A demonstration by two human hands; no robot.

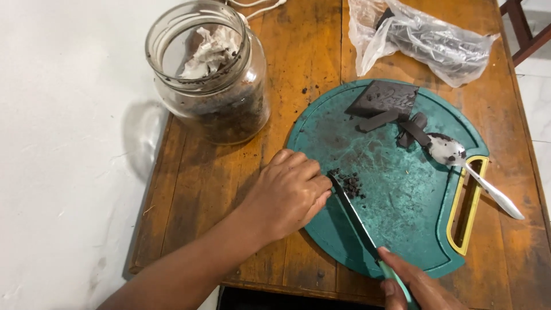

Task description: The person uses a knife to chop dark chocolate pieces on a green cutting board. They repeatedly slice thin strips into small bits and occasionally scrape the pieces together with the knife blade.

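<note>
A round teal cutting board (402,201) lies on a wooden table (218,183). My right hand (416,287) grips the teal handle of a knife (356,221), its blade running up-left over the board. The blade tip meets a small pile of chopped dark chocolate (349,182). My left hand (290,192) rests curled at the board's left edge, fingertips beside that pile, holding nothing that I can see. A larger dark chocolate slab (384,99) and a few broken strips lie at the board's far side. A metal spoon (468,169) rests on the board's right part.
A big glass jar (212,80) with dark bits at the bottom and crumpled paper inside stands at the table's far left. A clear plastic bag (427,40) holding dark pieces lies at the back right. The table's left edge borders a white floor. A chair leg shows top right.
</note>
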